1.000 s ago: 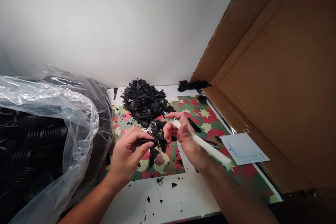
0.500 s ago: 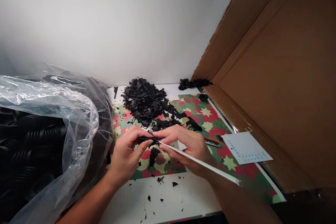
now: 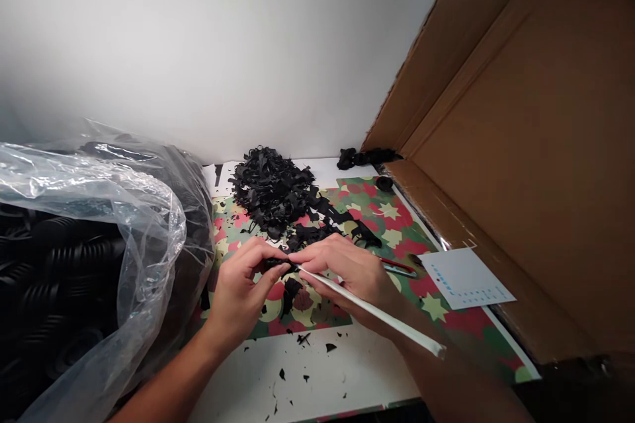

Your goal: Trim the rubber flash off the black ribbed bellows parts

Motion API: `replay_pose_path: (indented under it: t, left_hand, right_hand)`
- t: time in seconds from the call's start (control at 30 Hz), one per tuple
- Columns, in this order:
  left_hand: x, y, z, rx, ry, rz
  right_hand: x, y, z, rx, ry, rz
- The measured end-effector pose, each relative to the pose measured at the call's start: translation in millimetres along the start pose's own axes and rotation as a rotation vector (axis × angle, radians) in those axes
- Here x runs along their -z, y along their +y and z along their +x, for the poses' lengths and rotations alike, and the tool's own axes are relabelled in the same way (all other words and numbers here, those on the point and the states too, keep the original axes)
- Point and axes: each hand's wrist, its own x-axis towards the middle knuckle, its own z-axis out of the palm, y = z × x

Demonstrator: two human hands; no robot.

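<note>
At the far left, a clear plastic bag (image 3: 153, 195) stands open and holds many black ribbed parts (image 3: 82, 253). To its right, the left hand (image 3: 244, 287) is closed to a pinch, thumb and index finger gripping 1 small black piece (image 3: 276, 264) above a camouflage-patterned sheet (image 3: 317, 317). Behind this hand, a heap of black scraps (image 3: 272, 192) rests on the tabletop; loose fragments (image 3: 331, 347) lie nearer the front. The right hand (image 3: 344, 271) is closed around 1 white rod (image 3: 377, 312), whose upper end meets the black piece at the fingertips; exact contact cannot be determined. The rod slopes down to the right. At the rear, 1 black ring (image 3: 384, 184) lies near the cardboard (image 3: 526, 145). Beside the right hand lies 1 red-and-silver tool (image 3: 401, 269). Further right, 1 white card (image 3: 469, 279) with blue markings sits against the cardboard, which stands at the far right.
</note>
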Motion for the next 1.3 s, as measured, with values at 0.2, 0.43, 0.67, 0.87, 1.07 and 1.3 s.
replay_pose_path:
  t: [0.2, 0.43, 0.67, 0.87, 1.07, 1.3]
  left_hand:
    - [-1.6, -2.0, -0.5, 0.066, 0.003, -0.013]
    - [0.1, 3.4, 0.4, 0.156, 0.029, -0.14]
    - [1.5, 6.1, 1.3, 0.194, 0.072, -0.233]
    - [1.1, 3.2, 2.4, 0.158, 0.063, -0.186]
    - [1.7, 3.2, 0.4, 0.147, 0.04, -0.15]
    - [1.8, 6.4, -0.6, 0.175, 0.025, -0.177]
  right_hand:
    - [-18.1, -2.4, -3.6, 0.085, 0.015, -0.257]
    - [-21.4, 5.4, -1.8, -0.106, 0.198, -0.15]
    - [-9.4, 10.6, 1.1, -0.365, 0.254, 0.004]
    - [-17.5, 10.6, -3.0, -0.691, 0.008, 0.5]
    - [-25.0, 0.9, -2.6, -0.703, 0.127, 0.556]
    - [-15.9, 4.6, -5.4, -0.512, 0.332, 0.603]
